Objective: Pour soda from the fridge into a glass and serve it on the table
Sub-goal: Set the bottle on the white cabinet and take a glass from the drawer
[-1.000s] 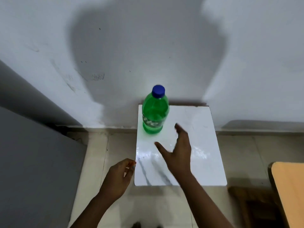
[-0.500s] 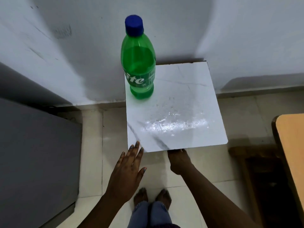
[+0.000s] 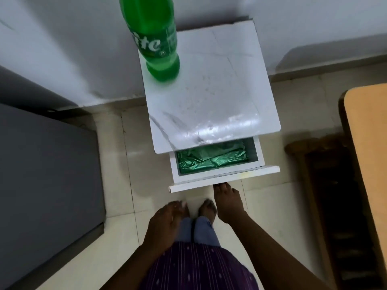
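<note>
A green soda bottle (image 3: 156,41) stands upright at the back left corner of a small white marble-top cabinet (image 3: 211,97); its cap is cut off by the frame. Under the top, a white drawer (image 3: 224,178) stands pulled out, showing crumpled green plastic (image 3: 211,159) inside. My right hand (image 3: 228,203) hooks its fingertips under the drawer's front panel. My left hand (image 3: 165,223) hangs loose over my legs, fingers slightly apart, holding nothing. No glass is in view.
The dark grey fridge (image 3: 46,185) stands at the left. A wooden table edge (image 3: 368,147) runs down the right side, with a dark wooden chair (image 3: 335,206) under it. White wall behind; pale tiled floor (image 3: 129,195) below, where my feet stand.
The drawer under the marble top has come out toward me, pulled by my right hand. My view tilted further down. My left hand dropped lower.
</note>
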